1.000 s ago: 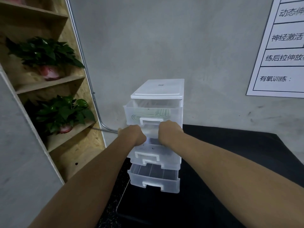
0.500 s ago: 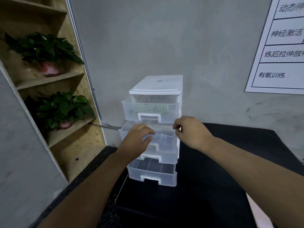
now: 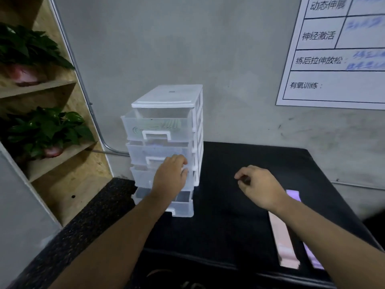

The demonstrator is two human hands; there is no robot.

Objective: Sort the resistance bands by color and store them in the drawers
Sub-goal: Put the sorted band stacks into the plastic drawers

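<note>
Black table [image 3: 229, 226]: translucent 4-drawer unit [image 3: 166, 97] (green band [image 3: 166, 127] in top drawer [image 3: 129, 124]).

The left grip [image 3: 171, 176] and right grip [image 3: 258, 187] are bare, like both forearms [image 3: 116, 236].

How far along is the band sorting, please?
Done: green band in the top drawer, something bluish in the second drawer. In hand: the left hand rests on that drawer's front; the right hand looks empty. Left: pink band and purple band on the table.
</note>
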